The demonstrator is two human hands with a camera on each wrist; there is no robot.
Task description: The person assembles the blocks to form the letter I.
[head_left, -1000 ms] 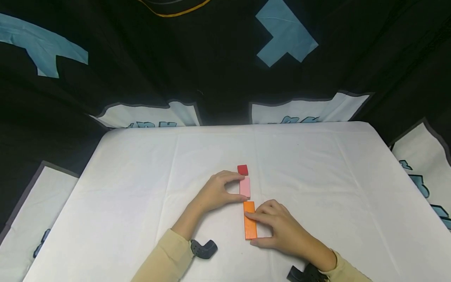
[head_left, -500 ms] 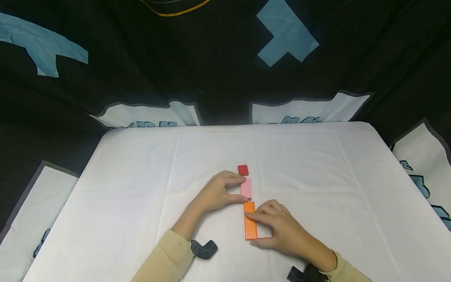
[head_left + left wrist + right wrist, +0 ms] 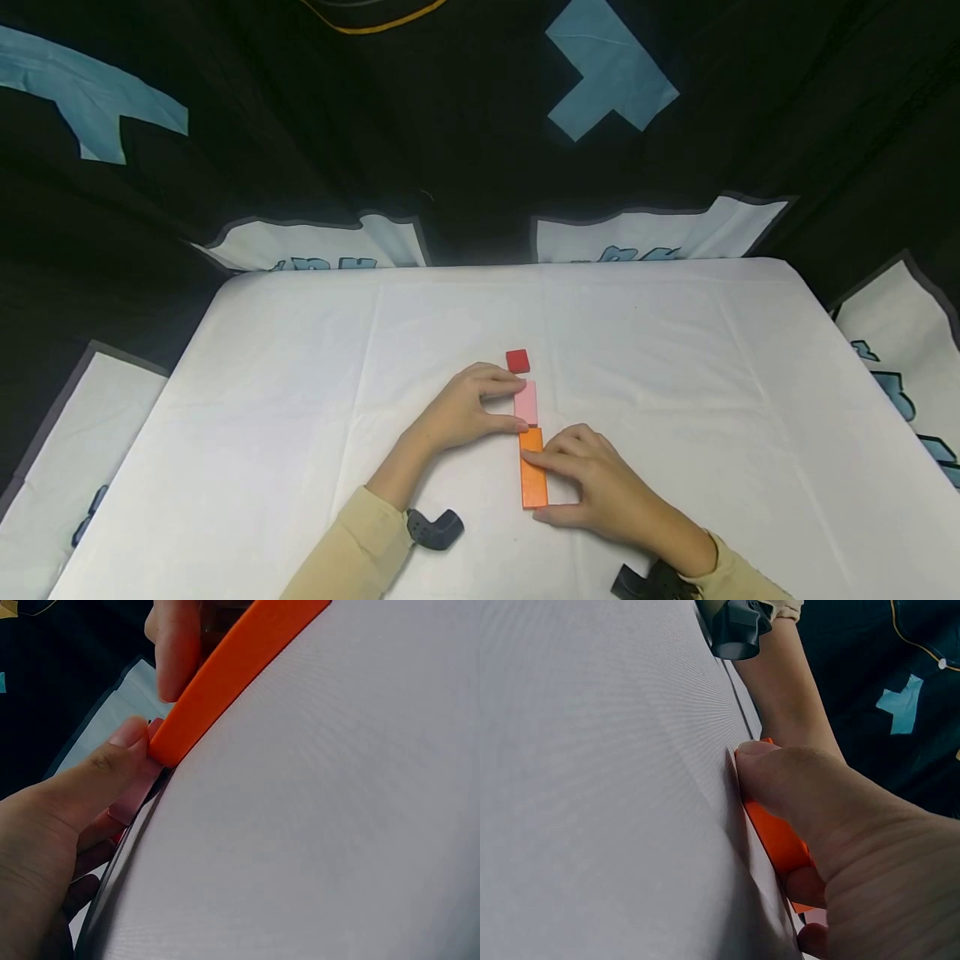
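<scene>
My left hand [image 3: 468, 406] pinches a pink block [image 3: 527, 403] lengthwise, thumb at its near end and index finger at its far end. Just below it, in line, lies a longer orange block [image 3: 534, 485], its far end meeting the pink one. My right hand [image 3: 603, 483] holds the orange block, thumb at the near end and index finger across its top. Beyond the pink block sits a small red block [image 3: 517, 361], a narrow gap away. In the left wrist view the left thumb [image 3: 129, 733] touches the orange block's end [image 3: 169, 739]; the pink block is partly hidden.
White cloth covers the table [image 3: 300, 375]. A black curtain [image 3: 465, 150] with pale blue shapes hangs behind its far edge. Dark wrist-worn devices show at the left wrist [image 3: 435, 531] and the right wrist [image 3: 652, 582].
The pink block has slid toward me and slightly right in my left hand, closing the gap to the orange block and widening the one to the red block. The right hand stays put.
</scene>
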